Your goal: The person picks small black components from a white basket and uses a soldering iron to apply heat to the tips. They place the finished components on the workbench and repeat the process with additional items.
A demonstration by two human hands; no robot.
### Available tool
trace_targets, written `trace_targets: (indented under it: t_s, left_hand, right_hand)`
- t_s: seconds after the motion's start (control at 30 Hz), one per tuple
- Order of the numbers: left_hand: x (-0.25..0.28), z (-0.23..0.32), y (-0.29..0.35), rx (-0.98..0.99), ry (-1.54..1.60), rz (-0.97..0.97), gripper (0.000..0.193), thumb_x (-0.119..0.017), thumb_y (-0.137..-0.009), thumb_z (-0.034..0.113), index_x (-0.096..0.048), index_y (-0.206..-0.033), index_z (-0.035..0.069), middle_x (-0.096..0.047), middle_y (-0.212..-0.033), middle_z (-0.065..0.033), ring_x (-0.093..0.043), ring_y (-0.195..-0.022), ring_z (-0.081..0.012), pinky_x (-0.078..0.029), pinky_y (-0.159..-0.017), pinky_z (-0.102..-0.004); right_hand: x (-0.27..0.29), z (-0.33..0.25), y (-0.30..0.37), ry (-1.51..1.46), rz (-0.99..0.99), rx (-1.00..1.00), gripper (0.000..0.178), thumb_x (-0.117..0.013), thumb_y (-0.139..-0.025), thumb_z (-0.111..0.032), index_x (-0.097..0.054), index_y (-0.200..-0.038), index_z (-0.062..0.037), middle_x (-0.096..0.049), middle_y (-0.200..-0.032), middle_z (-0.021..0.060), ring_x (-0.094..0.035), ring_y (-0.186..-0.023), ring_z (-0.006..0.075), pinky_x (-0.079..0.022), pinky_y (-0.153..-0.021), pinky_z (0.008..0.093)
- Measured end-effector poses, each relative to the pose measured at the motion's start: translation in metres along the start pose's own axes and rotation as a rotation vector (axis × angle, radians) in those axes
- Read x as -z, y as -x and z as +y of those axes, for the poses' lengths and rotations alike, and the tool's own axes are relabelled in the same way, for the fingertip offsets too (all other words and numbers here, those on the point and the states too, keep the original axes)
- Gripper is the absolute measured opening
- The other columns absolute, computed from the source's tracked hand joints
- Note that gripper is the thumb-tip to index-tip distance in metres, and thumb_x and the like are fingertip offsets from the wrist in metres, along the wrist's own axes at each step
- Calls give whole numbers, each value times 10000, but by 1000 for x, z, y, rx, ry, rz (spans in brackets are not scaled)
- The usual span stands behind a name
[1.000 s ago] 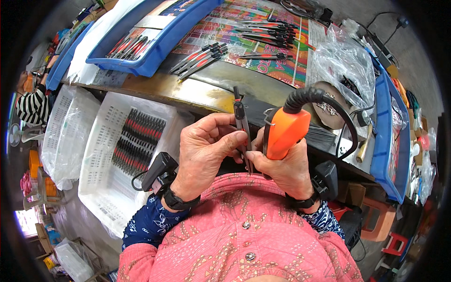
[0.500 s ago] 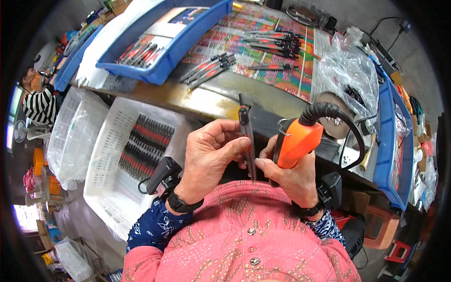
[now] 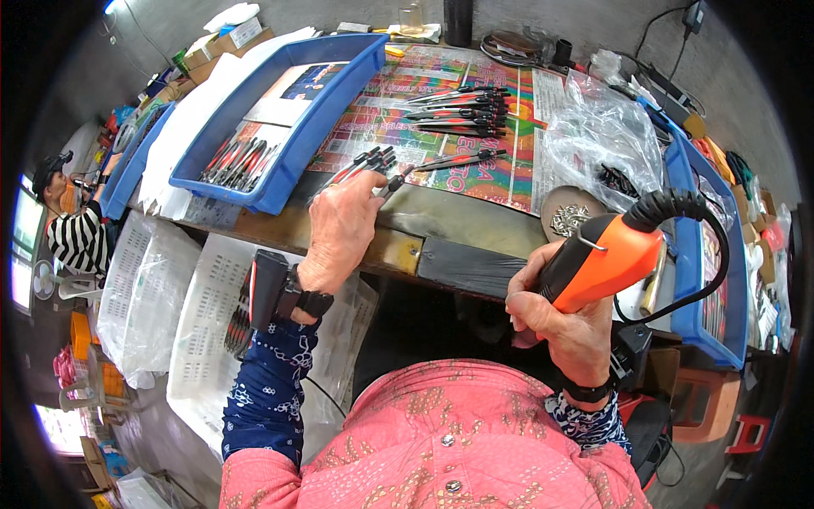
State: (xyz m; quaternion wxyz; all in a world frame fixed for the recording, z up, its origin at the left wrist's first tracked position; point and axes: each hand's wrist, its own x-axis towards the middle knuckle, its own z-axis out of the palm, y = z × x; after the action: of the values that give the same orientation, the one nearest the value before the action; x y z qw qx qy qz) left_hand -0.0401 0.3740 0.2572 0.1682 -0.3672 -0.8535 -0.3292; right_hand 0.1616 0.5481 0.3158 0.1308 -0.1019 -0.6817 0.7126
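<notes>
My left hand (image 3: 343,222) is closed on a slim black pen-shaped piece (image 3: 394,184) that slants up to the right over the front of the bench. Under and beyond its fingers lies a small row of black-and-red pen-shaped pieces (image 3: 363,159), partly hidden by the hand. My right hand (image 3: 564,318) grips an orange-and-black electric screwdriver (image 3: 606,259) by its body, in front of the bench edge. A thick black cord leaves its upper end, while its tip is hidden behind my fingers.
A stack of similar pieces (image 3: 462,112) and a single one (image 3: 462,159) lie on the printed bench cover. A dish of small metal screws (image 3: 570,219) stands near clear plastic bags (image 3: 598,127). Blue trays (image 3: 284,191) flank the bench; a white crate (image 3: 199,339) stands below left.
My left hand has moved from in front of my body up and left to the row on the bench, carrying the black piece. My right hand has drawn right with the screwdriver.
</notes>
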Motion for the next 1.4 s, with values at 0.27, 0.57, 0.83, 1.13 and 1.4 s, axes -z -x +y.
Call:
trace_targets:
  t_s: [0.27,0.57,0.83,1.13,1.4]
  left_hand:
    - [-14,-9,-15,-122,-387,87,105,-608,-768,62,-626,-871,72,-572,-825,-96,-559,-819,-308,-453,-699,-383]
    - [-66,34,-62,-285,-184,44,104,-660,-707,108,-588,-771,68,-537,-770,-96,-544,-798,-312,-442,-680,-429]
    - [-97,39,-76,-284,-290,-52,138,-667,-746,165,-603,-819,67,-554,-844,-97,-534,-890,-299,-385,-753,-430]
    - [-99,27,-84,-236,-9,-30,178,-696,-689,114,-564,-797,63,-566,-795,-123,-547,-822,-339,-435,-707,-439]
    - [-56,62,-53,-173,218,-39,208,-662,-759,70,-587,-937,-7,-630,-744,-160,-629,-667,-272,-479,-600,-338]
  right_hand:
    - [15,-5,-4,-60,45,59,283,-640,-725,28,-473,-953,8,-557,-715,94,-533,-557,123,-442,-479,218]
    - [26,-12,-13,-162,76,234,286,-719,-755,-70,-491,-917,-9,-536,-710,43,-493,-544,85,-398,-476,201]
    - [31,-8,-18,-83,101,284,290,-662,-774,-59,-433,-938,10,-515,-679,106,-506,-532,144,-437,-496,239]
    - [32,-12,-17,-47,83,298,290,-671,-785,-82,-440,-933,12,-512,-682,95,-505,-538,138,-434,-494,238]
    - [29,-20,-12,-3,52,357,318,-657,-823,-182,-431,-968,-10,-513,-708,102,-493,-563,145,-427,-553,256]
